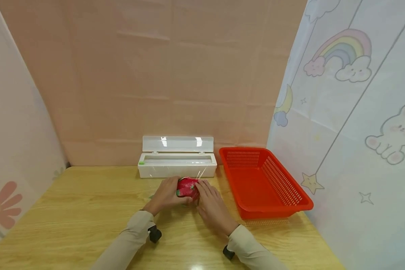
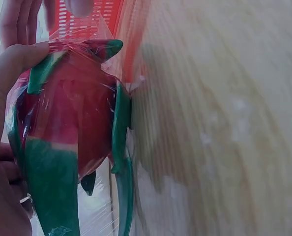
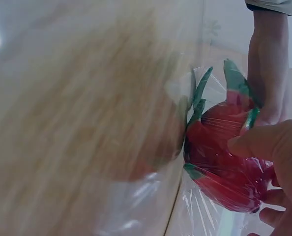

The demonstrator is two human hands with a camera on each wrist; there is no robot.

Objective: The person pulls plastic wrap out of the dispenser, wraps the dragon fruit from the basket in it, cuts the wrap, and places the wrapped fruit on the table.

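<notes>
A red fruit with green scales, a dragon fruit (image 1: 187, 187), lies on the wooden table (image 1: 87, 210) wrapped in clear cling film (image 3: 200, 206). My left hand (image 1: 165, 195) grips it from the left, thumb along its side (image 2: 8, 69). My right hand (image 1: 210, 200) holds it from the right, thumb pressing the film on the fruit (image 3: 224, 162). In the left wrist view the fruit (image 2: 72, 132) fills the left half, film stretched tight over it. A loose tail of film sticks up behind the fruit.
A white cling-film dispenser box (image 1: 177, 165) with its lid raised stands just behind the hands. A red plastic basket (image 1: 263, 183) sits to the right, close to the right wall. Curtains close in the back and both sides.
</notes>
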